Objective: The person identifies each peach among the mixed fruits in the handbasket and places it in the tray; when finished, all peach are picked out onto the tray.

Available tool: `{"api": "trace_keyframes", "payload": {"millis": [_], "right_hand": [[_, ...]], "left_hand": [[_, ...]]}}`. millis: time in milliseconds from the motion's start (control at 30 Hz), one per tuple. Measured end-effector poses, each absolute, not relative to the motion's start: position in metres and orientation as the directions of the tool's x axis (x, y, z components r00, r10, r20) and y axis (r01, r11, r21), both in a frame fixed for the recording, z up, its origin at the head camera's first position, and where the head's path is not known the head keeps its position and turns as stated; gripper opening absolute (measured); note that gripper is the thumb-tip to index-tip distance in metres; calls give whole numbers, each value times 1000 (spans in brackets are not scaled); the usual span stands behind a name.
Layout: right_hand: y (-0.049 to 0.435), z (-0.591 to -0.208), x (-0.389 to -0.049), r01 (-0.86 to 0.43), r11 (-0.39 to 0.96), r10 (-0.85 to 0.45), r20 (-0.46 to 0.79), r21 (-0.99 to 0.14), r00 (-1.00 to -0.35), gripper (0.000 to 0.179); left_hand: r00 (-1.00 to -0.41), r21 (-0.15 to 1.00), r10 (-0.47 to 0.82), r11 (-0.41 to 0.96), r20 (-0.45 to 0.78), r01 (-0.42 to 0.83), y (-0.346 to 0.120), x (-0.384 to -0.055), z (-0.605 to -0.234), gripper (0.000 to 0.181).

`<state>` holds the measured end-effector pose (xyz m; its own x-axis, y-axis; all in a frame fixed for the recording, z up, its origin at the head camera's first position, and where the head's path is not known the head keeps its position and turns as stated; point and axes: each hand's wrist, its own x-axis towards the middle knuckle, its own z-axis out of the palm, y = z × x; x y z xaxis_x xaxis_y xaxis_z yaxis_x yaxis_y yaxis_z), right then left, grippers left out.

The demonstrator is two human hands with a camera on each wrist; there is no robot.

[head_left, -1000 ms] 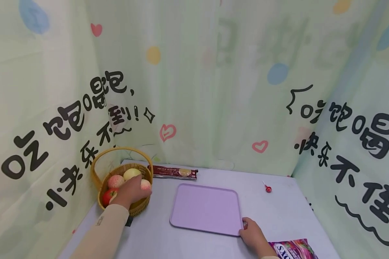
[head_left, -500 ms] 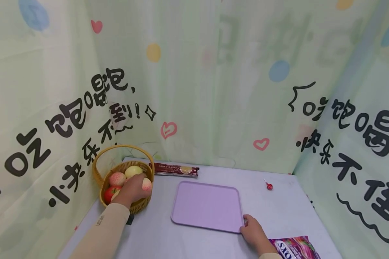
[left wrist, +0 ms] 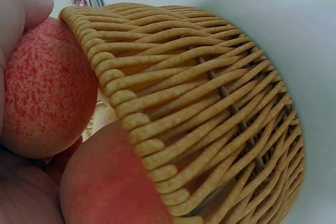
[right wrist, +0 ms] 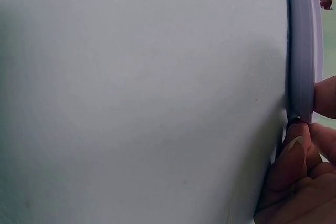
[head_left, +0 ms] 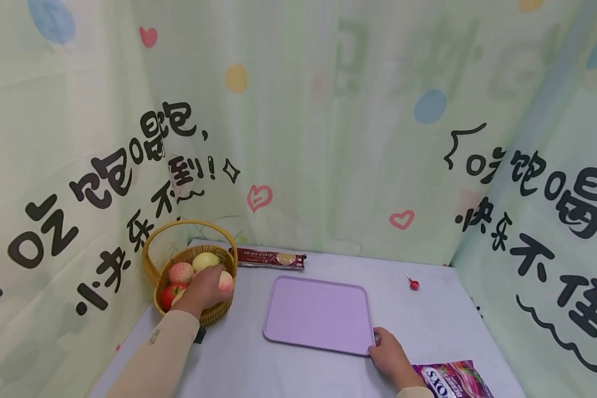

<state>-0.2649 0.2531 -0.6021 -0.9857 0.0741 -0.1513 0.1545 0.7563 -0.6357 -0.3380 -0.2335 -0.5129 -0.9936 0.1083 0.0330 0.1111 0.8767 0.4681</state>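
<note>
Head: L hand w/ peach (speckled)

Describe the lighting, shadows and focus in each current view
Head view: soft, even light, no strong glare on the purple tray. Left wrist: basket weave looks crisp, palm of the left hand shaded. Right wrist: dimmer, soft-edged shadow on the tabletop near the right hand; tabletop focus hard to tell.

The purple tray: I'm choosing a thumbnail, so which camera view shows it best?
The head view: it shows nearly the whole purple tray, with only the right hand at one corner. The right wrist view shows just part of its edge; the left wrist view, none.
</note>
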Motion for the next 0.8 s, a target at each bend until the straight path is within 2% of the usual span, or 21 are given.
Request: {"api": "trace_keyframes", "payload": {"millis": [367,800], "right_hand": [[255,-606,-264,148,763,76,-140,-629,-987,56],[255,-603,-263,129,762,69,-119,-635,-991,55]], "left_hand": [[-995,453,90,886,39,98,-227,-334,-509,69],[-987,491,101,858,123,149,-217,-327,-498,69]]}}
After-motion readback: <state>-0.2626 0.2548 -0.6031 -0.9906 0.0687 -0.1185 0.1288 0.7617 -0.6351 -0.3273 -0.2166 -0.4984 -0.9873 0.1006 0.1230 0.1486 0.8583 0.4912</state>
